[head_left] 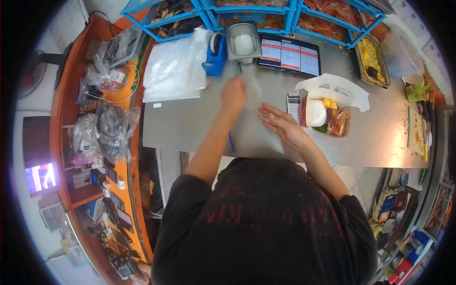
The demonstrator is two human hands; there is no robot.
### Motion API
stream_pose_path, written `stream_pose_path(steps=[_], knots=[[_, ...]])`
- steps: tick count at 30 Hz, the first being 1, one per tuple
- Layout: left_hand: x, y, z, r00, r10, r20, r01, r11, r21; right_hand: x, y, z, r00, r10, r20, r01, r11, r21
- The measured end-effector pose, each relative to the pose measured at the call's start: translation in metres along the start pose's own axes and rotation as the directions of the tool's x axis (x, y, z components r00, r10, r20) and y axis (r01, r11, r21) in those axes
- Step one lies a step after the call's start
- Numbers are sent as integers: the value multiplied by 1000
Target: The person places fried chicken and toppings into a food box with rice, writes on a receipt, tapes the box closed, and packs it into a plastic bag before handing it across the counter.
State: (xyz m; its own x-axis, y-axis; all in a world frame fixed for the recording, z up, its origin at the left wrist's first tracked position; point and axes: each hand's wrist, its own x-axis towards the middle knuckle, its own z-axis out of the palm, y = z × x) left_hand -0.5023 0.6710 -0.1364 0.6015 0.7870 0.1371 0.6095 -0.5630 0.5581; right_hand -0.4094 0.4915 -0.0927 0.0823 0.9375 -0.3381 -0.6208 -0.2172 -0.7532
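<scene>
Over the steel counter (249,139), my left hand (233,93) looks curled; a blurred, clear filmy thing beside it is too faint to tell whether I hold it. My right hand (281,124) has its fingers extended and shows nothing in it. To its right stands an open paper food box (347,130) with white rice (316,113), yellow egg (329,103), browned meat (336,121) and some greens. A printed slip (294,105) lies against the box. Beyond my left hand are a blue tape dispenser (216,58) and a steel container (244,42) with white contents.
Clear plastic bags (174,67) lie at the left. A tablet (289,55) and blue racks (249,10) with bagged food stand at the back. A tray of yellow food (372,62) and a cutting board (415,131) are at the right. A blue pen (231,142) lies near the front edge.
</scene>
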Motion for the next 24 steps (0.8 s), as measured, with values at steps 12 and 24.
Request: stream_pose_path(steps=[12,24], knots=[[-41,-35,-48,930,-233,284,200,969,143,169,27,-17,823,-567,-23,-35,-10,-999],[-50,-31,11,882,18,470,44,992,-120,39,52,-51,786,-530,-316,-345,48,-937]])
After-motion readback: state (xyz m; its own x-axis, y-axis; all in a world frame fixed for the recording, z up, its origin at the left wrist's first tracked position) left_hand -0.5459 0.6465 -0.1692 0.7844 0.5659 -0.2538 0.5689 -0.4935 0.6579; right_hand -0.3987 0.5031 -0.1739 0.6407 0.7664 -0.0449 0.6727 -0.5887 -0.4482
